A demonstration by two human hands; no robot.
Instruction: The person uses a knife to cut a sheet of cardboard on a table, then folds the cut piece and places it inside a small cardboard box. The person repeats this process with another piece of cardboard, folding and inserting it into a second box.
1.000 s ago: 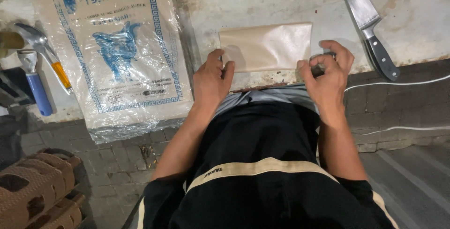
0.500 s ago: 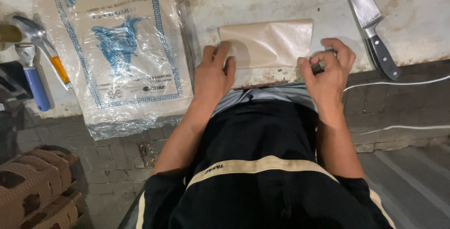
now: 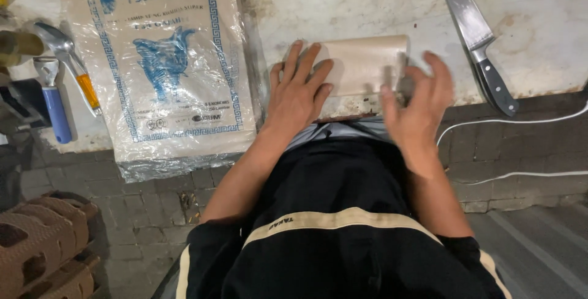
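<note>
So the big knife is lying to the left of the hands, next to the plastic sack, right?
Not quite. In the head view the big knife lies to the right of the hands, past the right hand. The plastic sack is on the other side, beyond the left hand, which presses flat on the beige packet.

The scene is viewed from one head-worn camera, aimed steeply down and close over the worn white slab worktop [image 3: 343, 5] and brick-paved floor [image 3: 527, 152].

Worn, stained white worktop [image 3: 343, 5] across the far side; grey brick-paved floor [image 3: 153, 207] near; dim light.
</note>
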